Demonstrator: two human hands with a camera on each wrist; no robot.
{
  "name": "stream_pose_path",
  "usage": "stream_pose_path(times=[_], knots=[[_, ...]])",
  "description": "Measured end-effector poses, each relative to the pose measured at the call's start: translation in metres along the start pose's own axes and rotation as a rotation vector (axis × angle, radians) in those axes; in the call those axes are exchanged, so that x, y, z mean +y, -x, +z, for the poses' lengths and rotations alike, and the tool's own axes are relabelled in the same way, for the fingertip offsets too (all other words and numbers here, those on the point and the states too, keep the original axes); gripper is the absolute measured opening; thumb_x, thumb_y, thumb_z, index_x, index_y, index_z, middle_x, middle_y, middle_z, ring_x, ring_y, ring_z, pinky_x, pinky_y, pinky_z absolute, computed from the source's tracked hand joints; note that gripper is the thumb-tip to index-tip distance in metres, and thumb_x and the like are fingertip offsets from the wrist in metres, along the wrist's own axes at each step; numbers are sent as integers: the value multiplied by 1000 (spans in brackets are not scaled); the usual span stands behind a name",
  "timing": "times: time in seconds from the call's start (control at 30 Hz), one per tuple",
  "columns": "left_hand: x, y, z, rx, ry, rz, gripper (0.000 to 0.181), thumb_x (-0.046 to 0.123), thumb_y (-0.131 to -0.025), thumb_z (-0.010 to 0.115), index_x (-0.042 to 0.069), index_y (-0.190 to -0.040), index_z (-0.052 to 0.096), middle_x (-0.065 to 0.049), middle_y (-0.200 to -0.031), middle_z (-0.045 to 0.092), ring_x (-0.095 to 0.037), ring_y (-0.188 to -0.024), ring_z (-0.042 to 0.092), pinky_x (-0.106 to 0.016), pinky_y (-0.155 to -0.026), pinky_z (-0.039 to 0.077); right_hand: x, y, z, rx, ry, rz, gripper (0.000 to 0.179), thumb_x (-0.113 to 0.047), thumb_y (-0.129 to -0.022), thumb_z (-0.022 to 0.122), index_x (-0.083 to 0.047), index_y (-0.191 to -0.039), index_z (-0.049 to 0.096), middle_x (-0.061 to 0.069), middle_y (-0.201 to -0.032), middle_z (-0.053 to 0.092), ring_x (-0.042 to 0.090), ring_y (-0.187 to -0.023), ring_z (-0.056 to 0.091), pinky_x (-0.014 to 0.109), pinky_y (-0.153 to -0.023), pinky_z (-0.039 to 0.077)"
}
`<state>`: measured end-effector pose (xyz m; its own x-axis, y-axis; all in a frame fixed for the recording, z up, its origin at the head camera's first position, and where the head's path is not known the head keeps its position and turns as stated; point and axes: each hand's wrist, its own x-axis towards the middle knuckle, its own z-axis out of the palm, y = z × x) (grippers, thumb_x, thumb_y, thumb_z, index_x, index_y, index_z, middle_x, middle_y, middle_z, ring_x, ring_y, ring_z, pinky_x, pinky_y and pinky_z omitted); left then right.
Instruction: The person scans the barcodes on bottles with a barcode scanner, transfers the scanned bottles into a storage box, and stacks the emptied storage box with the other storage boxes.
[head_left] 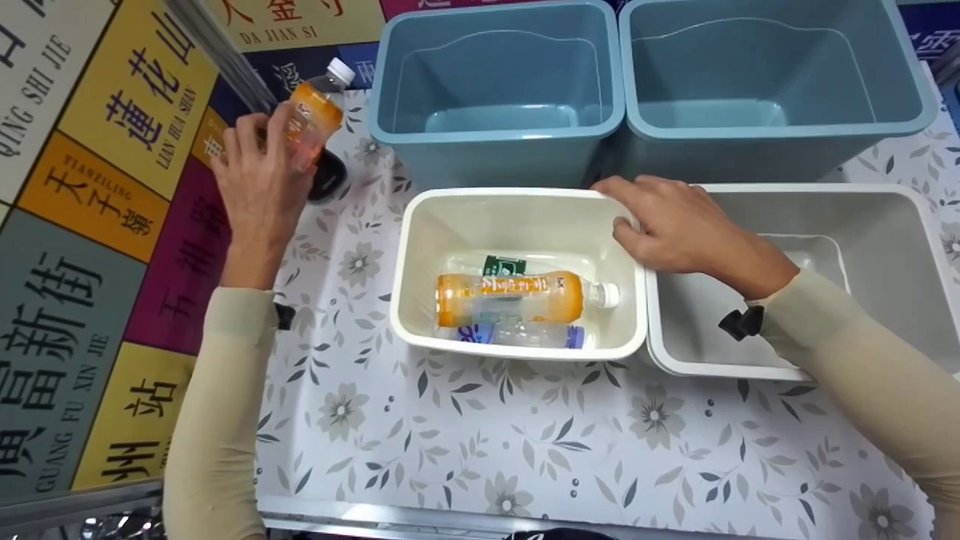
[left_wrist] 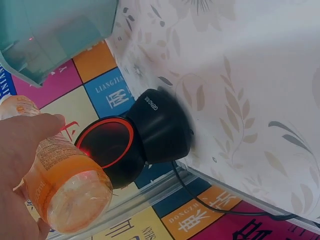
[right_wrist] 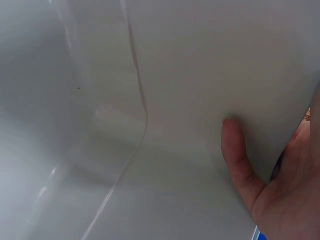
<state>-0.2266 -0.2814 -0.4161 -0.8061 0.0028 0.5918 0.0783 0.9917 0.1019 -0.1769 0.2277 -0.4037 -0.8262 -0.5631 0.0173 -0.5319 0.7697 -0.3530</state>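
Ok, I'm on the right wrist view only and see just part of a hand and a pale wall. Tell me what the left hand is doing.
Observer: The left hand grips a white-capped bottle with an orange label.
Operator: Say what's close to it.
Observer: A black device with a red ring, its cable trailing off.
Operator: Report any other bottle with that label colour.
Observer: One: an orange-labelled bottle lies on its side in the left white bin.
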Motion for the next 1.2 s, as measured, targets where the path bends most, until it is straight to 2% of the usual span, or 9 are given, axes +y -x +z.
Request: stream_pose_path(times=[0.1,0.33,0.5,0.6,0.83,1.07,1.2], knots=[[1,-1,-3,5,-2,-3,55,40,-95,65,31,-145,47,-12,-131,53,-34,-116,50,-58,-89,44,0,0,0,4,1,-3,49,-22,-94,52,-25,-142,52,4,-105,65,24,-87,57,46,-69,45],[5,-6,-11,-7,4,-1,64,36,-90,72,30,-148,44,-13,-134,52,-35,-120,49,-59,-91,44,0,-1,-1,3,0,-5,48,-22,-94,52,-25,-142,53,4,-106,66,24,-87,58,46,-68,46],[10,-10,-15,-29,26,10,67,36,-91,70,31,-151,41,-13,-137,50,-36,-123,46,-60,-96,42,-1,0,-1,16,1,-6,47,-22,-94,52,-26,-141,53,3,-106,66,24,-87,58,45,-67,45],[12,-12,-17,-25,28,18,65,36,-92,67,31,-151,40,-13,-138,49,-35,-122,46,-59,-94,41,-1,0,-2,12,3,-8,47,-22,-95,51,-26,-142,52,3,-106,66,24,-88,58,45,-66,45],[17,-17,-20,11,12,71,61,37,-95,62,29,-151,39,-14,-137,49,-36,-120,46,-55,-89,39,0,0,0,5,-5,-4,48,-22,-95,51,-25,-142,52,4,-108,66,25,-88,58,46,-69,46],[25,-25,-24,-50,25,132,66,29,-94,63,31,-153,36,-12,-142,48,-36,-123,46,-55,-94,37,1,-1,0,0,-5,-7,49,-22,-94,52,-23,-143,52,6,-111,67,27,-92,60,50,-73,48],[31,-31,-26,-48,28,155,69,23,-91,65,32,-153,36,-11,-142,49,-36,-122,47,-55,-95,38,1,-1,0,-3,-6,-10,49,-23,-95,52,-23,-144,51,7,-114,66,28,-94,60,52,-75,48]])
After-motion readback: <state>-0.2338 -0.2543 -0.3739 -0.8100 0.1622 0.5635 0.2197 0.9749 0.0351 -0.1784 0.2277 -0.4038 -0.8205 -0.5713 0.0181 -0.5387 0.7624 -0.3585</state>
